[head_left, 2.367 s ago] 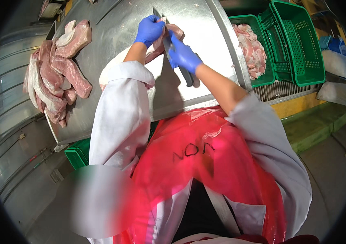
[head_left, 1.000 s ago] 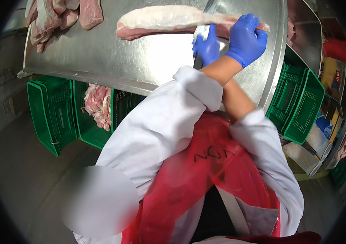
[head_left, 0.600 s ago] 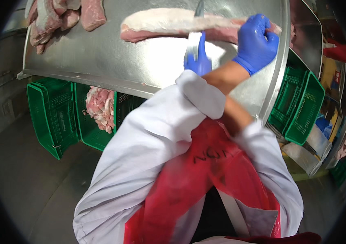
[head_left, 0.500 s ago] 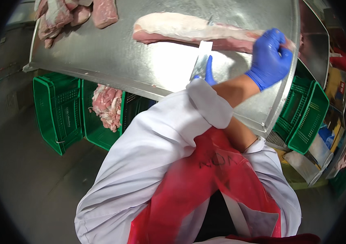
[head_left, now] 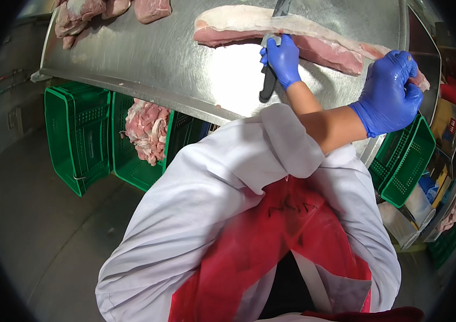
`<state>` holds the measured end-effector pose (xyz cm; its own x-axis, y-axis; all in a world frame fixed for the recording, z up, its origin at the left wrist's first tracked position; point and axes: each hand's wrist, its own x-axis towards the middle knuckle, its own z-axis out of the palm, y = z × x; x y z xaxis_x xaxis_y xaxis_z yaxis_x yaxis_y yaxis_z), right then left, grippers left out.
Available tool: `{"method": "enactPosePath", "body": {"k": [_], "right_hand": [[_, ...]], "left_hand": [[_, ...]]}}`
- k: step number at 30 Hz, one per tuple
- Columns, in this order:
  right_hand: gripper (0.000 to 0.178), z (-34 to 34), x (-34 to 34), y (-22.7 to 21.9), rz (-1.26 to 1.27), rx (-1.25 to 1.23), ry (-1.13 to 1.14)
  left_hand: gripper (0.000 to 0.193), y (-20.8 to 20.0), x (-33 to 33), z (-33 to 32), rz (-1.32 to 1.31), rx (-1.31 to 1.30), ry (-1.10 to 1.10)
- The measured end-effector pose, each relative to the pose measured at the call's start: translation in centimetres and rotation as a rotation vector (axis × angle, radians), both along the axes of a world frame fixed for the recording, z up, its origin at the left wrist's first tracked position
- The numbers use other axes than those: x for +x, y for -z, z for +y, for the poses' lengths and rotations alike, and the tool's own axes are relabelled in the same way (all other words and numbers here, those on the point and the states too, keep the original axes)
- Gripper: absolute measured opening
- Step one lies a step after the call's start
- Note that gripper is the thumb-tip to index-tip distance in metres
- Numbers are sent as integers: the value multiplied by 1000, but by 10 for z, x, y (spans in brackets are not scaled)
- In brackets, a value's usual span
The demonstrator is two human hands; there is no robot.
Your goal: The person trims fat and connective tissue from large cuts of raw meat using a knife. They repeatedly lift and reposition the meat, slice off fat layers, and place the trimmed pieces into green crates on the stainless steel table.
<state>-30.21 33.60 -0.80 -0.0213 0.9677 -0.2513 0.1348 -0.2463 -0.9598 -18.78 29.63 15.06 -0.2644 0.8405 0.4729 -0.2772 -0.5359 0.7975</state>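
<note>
A long piece of pork (head_left: 324, 52) with a pale fat layer lies across the metal table. My forearms cross, the left one over the right. My left hand (head_left: 391, 94), in a blue glove, is closed in a fist round the thin right end of the fat layer, and a bit of it sticks out past the fingers. My right hand (head_left: 282, 58), also gloved, grips a black-handled knife (head_left: 268, 85) at the near edge of the pork. The knife's blade shows beyond the far edge; its middle is hidden beneath the fat.
Several pieces of meat (head_left: 80, 13) lie at the table's (head_left: 131, 59) far left. Below its near edge stand green crates (head_left: 78, 139), one holding meat trimmings (head_left: 147, 131). Another green crate (head_left: 405, 161) is at the right, beside shelving with more meat.
My right hand has pushed the knife away from me, and more blade shows past the far edge. My left hand has moved right with the fat end, and the lean's right end now shows.
</note>
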Motion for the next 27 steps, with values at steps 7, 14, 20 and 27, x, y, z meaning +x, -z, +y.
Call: {"method": "enactPosePath", "body": {"k": [7,14,20,27], "right_hand": [[69,-60,-33,-5,-48,4,-64],[69,-49,-43,0,-59,-15,-76],[69,-5,-53,-11,-41,-24,-59],[69,-50,-76,-23,-80,-31,-124]], "left_hand": [[11,-24,-22,-4,-87,-60,31],[12,-42,-36,-12,-66,-24,63],[14,-60,-47,-24,-184,-26,90],[13,-78,-90,-19,-231,2,47]]}}
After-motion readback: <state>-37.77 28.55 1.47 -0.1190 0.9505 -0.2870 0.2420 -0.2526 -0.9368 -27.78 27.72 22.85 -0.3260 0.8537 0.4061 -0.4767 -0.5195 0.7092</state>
